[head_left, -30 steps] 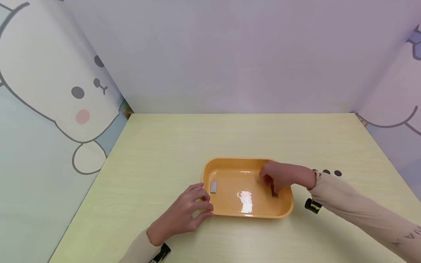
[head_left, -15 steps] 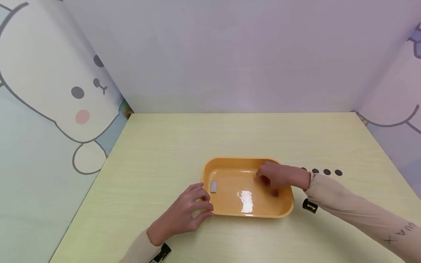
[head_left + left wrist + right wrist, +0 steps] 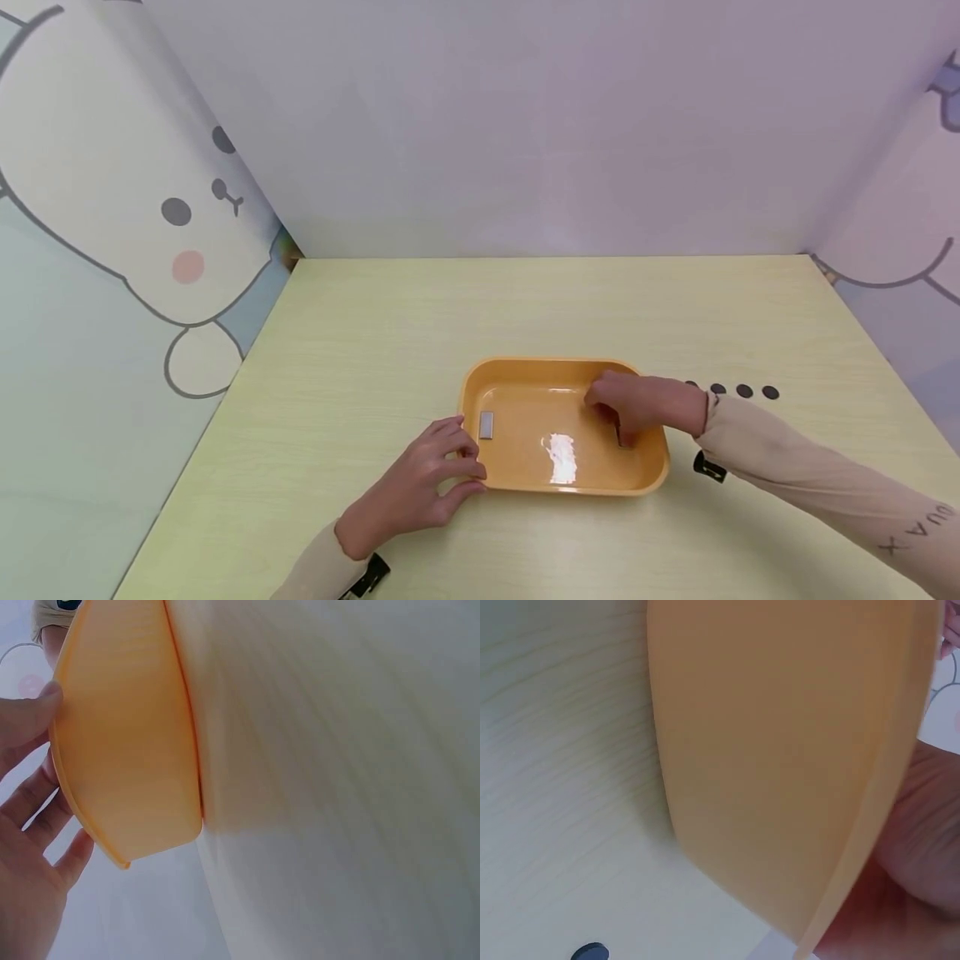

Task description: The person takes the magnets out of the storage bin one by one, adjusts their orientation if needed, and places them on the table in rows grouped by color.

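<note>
From where I stand, I see a glossy orange-yellow tray (image 3: 532, 417), shaped like a long box with round corners, sitting flat on a pale yellow wood-look table (image 3: 375, 333). It is the same sunny colour all over. Its sides are smooth, and they lean out a bit to a thick rim at the top. The floor is so shiny that a bright white patch of light shows on it.

Near the left end of that floor lies a small silver-grey rectangular piece (image 3: 487, 425). It stands taller than it is wide, like a little door. Near the right end is a small dark piece (image 3: 622, 436), mostly covered up.

The person's left hand (image 3: 423, 477) pinches the tray's rim at the near left corner, with the fingers a little apart. The right hand (image 3: 633, 402) reaches down inside the tray, its fingers bent, right by the dark piece. I can't tell if it is pinching it. Past that arm, flat black round discs (image 3: 744, 390) lie in a row on the table.
</note>
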Available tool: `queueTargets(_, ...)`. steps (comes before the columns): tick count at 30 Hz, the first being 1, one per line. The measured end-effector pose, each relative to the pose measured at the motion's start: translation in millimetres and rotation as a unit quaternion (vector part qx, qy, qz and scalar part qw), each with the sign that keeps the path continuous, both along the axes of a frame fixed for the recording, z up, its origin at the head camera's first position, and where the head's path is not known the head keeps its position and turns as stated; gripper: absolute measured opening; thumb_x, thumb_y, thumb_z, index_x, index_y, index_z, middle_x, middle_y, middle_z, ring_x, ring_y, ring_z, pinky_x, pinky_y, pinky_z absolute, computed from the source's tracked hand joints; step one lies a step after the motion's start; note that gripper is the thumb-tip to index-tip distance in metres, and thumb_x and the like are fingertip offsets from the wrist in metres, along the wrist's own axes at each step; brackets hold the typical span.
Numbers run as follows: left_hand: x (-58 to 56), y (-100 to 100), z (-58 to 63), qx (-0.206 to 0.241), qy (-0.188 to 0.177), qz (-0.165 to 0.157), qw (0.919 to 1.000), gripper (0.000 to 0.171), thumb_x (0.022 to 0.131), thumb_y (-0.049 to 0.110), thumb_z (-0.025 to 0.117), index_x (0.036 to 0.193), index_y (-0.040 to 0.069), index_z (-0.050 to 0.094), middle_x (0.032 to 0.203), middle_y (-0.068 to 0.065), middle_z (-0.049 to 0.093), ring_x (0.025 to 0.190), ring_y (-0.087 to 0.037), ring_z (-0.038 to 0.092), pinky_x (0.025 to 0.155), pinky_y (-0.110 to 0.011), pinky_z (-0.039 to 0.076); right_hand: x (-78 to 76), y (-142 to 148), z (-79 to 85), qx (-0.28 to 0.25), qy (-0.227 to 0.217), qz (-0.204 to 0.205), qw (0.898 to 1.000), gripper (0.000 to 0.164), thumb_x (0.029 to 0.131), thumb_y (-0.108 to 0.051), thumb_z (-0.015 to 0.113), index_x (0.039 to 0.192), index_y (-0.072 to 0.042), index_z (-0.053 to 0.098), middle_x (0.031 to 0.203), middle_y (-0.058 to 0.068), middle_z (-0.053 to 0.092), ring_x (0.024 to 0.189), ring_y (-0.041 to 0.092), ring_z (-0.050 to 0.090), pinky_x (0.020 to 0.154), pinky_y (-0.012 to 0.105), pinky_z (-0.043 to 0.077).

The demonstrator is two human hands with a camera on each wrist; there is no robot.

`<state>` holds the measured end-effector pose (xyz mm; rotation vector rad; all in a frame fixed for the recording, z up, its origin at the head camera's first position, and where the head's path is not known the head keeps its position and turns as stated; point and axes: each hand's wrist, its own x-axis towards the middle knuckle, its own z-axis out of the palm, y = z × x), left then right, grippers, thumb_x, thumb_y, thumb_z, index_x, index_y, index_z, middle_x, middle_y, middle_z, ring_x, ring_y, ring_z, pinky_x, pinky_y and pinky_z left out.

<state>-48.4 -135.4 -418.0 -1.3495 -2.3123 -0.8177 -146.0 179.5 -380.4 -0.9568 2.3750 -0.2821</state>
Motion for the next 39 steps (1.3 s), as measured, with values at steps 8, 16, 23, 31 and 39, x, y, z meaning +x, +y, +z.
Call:
queueTargets(8,-0.1,1,0.5,-0.005,-0.004,0.0,1.0,0.011,0.075,0.014,0.078,0.077,0.018,0.068,0.084,0.007,0.054,0.082,-0.008,0.052,0.103,-0.046,0.04,1.1,1,0.0,0.006,-0.011,0.005,1.0,0.029,0.065,0.007,0.077,0.071,-0.01,0.054,0.071,-0.002,0.048,0.063,0.008,0.046,0.055,0.021,0.041)
queueTargets(16,0.4,1,0.5,-0.003,0.001,0.001,1.0,0.012,0.074,0.014,0.079,0.077,0.018,0.068,0.084,0.006,0.054,0.082,-0.009,0.053,0.102,-0.047,0.04,-3.6,-1,-2.4,-0.012,-0.002,0.0,1.0,0.025,0.066,-0.002,0.081,0.07,-0.011,0.058,0.065,0.0,0.048,0.062,0.011,0.043,0.053,0.022,0.036)
queueTargets(23,0.6,0,0.8,-0.004,-0.003,0.003,1.0,0.009,0.077,0.015,0.077,0.077,0.018,0.069,0.084,0.006,0.054,0.083,-0.008,0.053,0.103,-0.047,0.04,-2.1,2,-5.2,-0.026,0.021,0.039,0.999,0.027,0.067,0.003,0.079,0.069,-0.01,0.055,0.065,-0.002,0.047,0.061,0.008,0.042,0.052,0.019,0.038)
queueTargets(31,0.2,0,0.0,0.001,-0.003,0.001,1.0,0.011,0.074,0.014,0.079,0.077,0.018,0.068,0.084,0.006,0.055,0.083,-0.008,0.053,0.102,-0.048,0.04,-2.8,1,-10.7,-0.033,0.015,0.031,0.999,0.028,0.069,0.005,0.077,0.068,-0.012,0.054,0.066,-0.005,0.047,0.06,0.007,0.044,0.053,0.019,0.038)
queueTargets(39,0.0,0,-0.5,0.003,-0.002,0.0,1.0,0.012,0.074,0.014,0.079,0.077,0.018,0.068,0.084,0.006,0.054,0.083,-0.009,0.053,0.102,-0.048,0.04,-5.1,-1,-14.5,-0.067,0.014,0.019,0.997,0.024,0.071,-0.001,0.077,0.068,-0.013,0.057,0.062,-0.007,0.049,0.057,0.007,0.045,0.051,0.019,0.039)
